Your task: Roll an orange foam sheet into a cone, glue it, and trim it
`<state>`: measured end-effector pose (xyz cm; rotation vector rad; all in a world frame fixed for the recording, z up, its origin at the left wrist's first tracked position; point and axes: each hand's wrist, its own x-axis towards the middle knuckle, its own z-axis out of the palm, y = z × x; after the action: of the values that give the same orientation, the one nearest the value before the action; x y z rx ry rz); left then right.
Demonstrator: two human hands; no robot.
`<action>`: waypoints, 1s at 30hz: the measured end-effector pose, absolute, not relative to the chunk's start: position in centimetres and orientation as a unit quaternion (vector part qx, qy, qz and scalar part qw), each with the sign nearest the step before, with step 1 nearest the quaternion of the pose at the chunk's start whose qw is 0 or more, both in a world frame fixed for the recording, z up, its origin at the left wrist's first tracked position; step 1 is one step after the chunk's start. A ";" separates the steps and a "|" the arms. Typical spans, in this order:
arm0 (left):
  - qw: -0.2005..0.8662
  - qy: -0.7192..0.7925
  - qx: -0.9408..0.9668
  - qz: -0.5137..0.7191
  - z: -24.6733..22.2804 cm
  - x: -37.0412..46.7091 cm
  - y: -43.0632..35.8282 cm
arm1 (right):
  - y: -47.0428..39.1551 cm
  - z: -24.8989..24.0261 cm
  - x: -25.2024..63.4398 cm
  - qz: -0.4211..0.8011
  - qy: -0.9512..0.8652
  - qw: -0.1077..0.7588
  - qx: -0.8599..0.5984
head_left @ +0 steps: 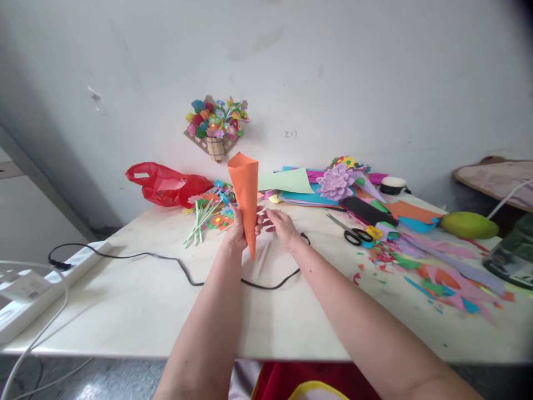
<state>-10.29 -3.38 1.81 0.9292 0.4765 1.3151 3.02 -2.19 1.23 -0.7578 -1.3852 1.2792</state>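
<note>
Left hand clamped round the lower half of an orange cone, thumb on its left side, fingertips showing at the right edge. Right hand just beside, fingers loosely apart, holding nothing visible; contact with the cone cannot be told. Cone held near upright above the table, wide mouth up, point extending below the left fingers. Inner wall seen at the mouth; depths hidden.

Beyond the hands: pale green stems and foam flowers to the left, black scissors to the right, a black cable running across the white table. Behind the stems, a red plastic bag, slumped, contents unclear. Far right, coloured scraps, a green-yellow fruit, a dark clear-walled jar, contents unreadable.

Room: grey-white wall; on it a small basket filled with multicoloured flowers. Power strip along the table's left edge.
</note>
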 end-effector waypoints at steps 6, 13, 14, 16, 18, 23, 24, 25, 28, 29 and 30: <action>0.688 0.209 0.408 0.562 1.7 -9.6 -3.4 | -3.0 1.9 3.1 0.579 -0.591 0.510 -0.236; 0.694 0.220 0.443 0.523 1.3 -8.6 -3.5 | -3.2 2.0 2.8 0.614 -0.560 0.506 -0.228; 0.695 0.225 0.447 0.517 1.3 -8.6 -3.4 | -3.2 2.0 2.9 0.614 -0.561 0.505 -0.231; 0.696 0.238 0.450 0.506 1.2 -8.5 -3.4 | -3.1 2.0 2.9 0.614 -0.561 0.504 -0.235; 0.694 0.252 0.450 0.502 1.1 -8.5 -3.3 | -3.0 1.9 3.0 0.614 -0.561 0.504 -0.235; 0.678 0.301 0.451 0.497 1.1 -8.7 -3.2 | -2.7 1.6 2.9 0.606 -0.569 0.511 -0.217; 0.675 0.310 0.451 0.495 1.1 -8.7 -3.2 | -2.7 1.6 2.9 0.603 -0.570 0.515 -0.214; 0.672 0.317 0.452 0.494 1.1 -8.8 -3.2 | -2.6 1.6 2.9 0.599 -0.571 0.520 -0.210; 0.661 0.332 0.454 0.497 1.1 -8.7 -3.1 | -2.6 1.5 2.9 0.588 -0.576 0.532 -0.197; 0.656 0.336 0.454 0.500 1.1 -8.6 -3.1 | -2.6 1.6 2.9 0.584 -0.579 0.534 -0.195; 0.649 0.340 0.455 0.507 1.0 -8.5 -3.0 | -2.6 1.7 2.9 0.579 -0.583 0.536 -0.193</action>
<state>-8.49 -3.01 1.04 1.0337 0.7719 1.1528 2.93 -2.62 1.69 -0.4594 -1.3880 1.3787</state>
